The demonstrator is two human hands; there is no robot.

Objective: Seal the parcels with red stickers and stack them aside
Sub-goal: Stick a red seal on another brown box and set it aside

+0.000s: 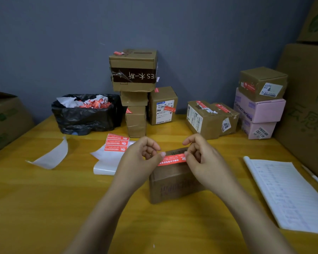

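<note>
The left grip (141, 159) pinches the left end of 1 red sticker (173, 160). The right grip (200, 160) pinches the right end. The sticker lies stretched across the top of a brown parcel (173, 184), near the middle of the yellow surface (44, 198). The stacked parcels (134, 70) stand far back.

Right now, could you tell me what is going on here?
A person's left hand and right hand pinch the ends of a red sticker, holding it across the top edge of a brown parcel. Whether it is stuck down yet is unclear. Sealed parcels stand stacked by the wall; a sticker sheet lies nearby.
</note>
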